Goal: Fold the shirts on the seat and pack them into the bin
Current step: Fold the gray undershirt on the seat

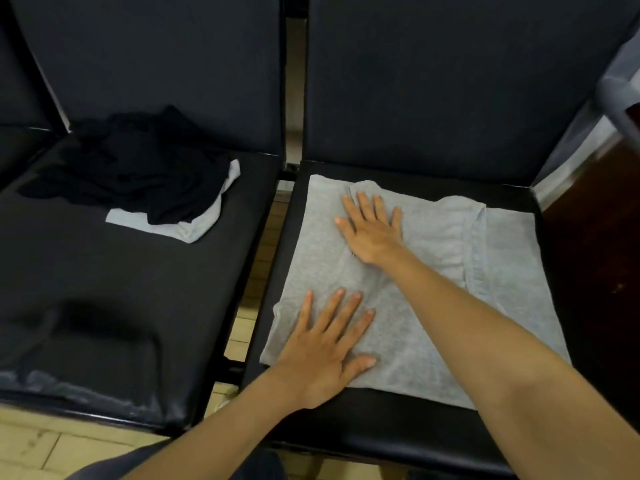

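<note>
A light grey shirt (460,271) lies spread flat on the right black seat (408,420), partly folded, with a seam line running down its right side. My left hand (329,344) presses flat on the shirt's near left part, fingers straight and spread. My right hand (372,226) lies flat on the shirt's far middle, fingers straight, the arm crossing the shirt from the lower right. On the left seat (114,289) a crumpled black shirt (138,168) sits on top of a pale grey shirt (194,223). No bin is clearly in view.
Tall dark seat backs rise behind both seats. A narrow gap between the seats shows a wooden floor (263,244). A dark brown surface (595,237) borders the right seat, with a blurred grey object (620,88) above it at the right edge.
</note>
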{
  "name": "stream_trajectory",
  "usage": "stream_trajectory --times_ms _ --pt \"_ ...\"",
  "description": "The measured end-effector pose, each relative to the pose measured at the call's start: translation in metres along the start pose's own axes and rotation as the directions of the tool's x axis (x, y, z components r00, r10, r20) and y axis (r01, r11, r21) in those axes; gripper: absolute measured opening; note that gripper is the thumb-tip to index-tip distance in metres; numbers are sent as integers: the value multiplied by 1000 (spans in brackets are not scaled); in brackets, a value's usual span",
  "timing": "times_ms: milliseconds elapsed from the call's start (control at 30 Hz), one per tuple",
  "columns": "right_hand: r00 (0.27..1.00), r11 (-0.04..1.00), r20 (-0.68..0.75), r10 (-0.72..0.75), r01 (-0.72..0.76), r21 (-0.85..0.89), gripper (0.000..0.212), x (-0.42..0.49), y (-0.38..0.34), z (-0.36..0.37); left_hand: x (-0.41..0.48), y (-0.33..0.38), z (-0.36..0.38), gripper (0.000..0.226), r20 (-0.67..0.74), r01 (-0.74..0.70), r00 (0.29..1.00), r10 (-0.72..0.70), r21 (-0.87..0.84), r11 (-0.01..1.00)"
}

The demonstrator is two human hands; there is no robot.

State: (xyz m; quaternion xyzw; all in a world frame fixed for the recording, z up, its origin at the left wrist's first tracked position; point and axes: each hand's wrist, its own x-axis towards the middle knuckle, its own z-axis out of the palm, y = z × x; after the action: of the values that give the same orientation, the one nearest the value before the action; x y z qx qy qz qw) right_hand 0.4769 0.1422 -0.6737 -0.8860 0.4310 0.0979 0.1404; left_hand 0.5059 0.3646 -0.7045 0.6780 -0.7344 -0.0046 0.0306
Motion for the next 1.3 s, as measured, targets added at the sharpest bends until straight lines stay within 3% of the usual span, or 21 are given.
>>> stream_trajectory --times_ms 133,200,267,300,367,400,467,567,633,767,833,900,1033,1133,1233,1300 --pt "999 999 3 34 -34 39 66 1 -4 -3 -3 1 -5 62 -33 11 999 -13 -54 998" --pt "984 993 -177 34 -14 115 67 1 -13 -8 -3 -8 -20 51 -147 129 977 -157 -185 974" --pt "918 988 -397 -16 77 138 55 6 -28 -14 -4 -23 -39 36 -211 337 895 -392 -254 906" --pt "906 985 -423 -33 100 138 50 11 -39 -16 -5 -33 -50 35 -141 467 853 -502 -225 855" --pt "938 986 -346 16 44 164 58 22 -59 -15 -8 -46 -66 41 141 674 739 -659 -136 726" --pt "953 982 -295 74 -18 189 65 28 -67 -14 -10 -50 -67 45 256 727 683 -684 -141 672" --pt "944 970 -280 175 -116 213 65 38 -78 -11 -9 -54 -68 46 387 753 645 -659 -174 634" --pt "927 979 -337 165 -112 170 44 47 -81 -9 -6 -57 -68 35 378 729 676 -632 -222 647" --pt "925 959 -333 184 -95 268 36 48 -76 -16 -5 -56 -70 26 337 716 698 -632 -336 611" --pt "917 667 -207 340 -80 741 22 40 -44 -44 -3 -31 -79 23 220 598 733 -644 -658 457" --pt "902 546 -172 397 -82 834 14 30 -17 -56 1 -9 -84 24 134 499 775 -617 -728 469" --pt "880 498 -151 451 -108 860 12 20 14 -60 8 15 -87 25 53 392 821 -568 -775 495" --pt "856 485 -18 517 -275 830 20 7 57 -44 26 57 -75 38 69 262 953 -294 -675 690" --pt "867 512 19 497 -312 800 37 -5 64 -40 31 69 -61 57 120 216 976 -179 -583 784" --pt "910 621 -28 414 -260 740 40 -14 63 -43 26 68 -47 54 -39 107 990 -137 -433 895" --pt "931 684 -57 360 -222 694 39 -15 60 -41 19 67 -41 46 -130 112 977 -169 -361 926"
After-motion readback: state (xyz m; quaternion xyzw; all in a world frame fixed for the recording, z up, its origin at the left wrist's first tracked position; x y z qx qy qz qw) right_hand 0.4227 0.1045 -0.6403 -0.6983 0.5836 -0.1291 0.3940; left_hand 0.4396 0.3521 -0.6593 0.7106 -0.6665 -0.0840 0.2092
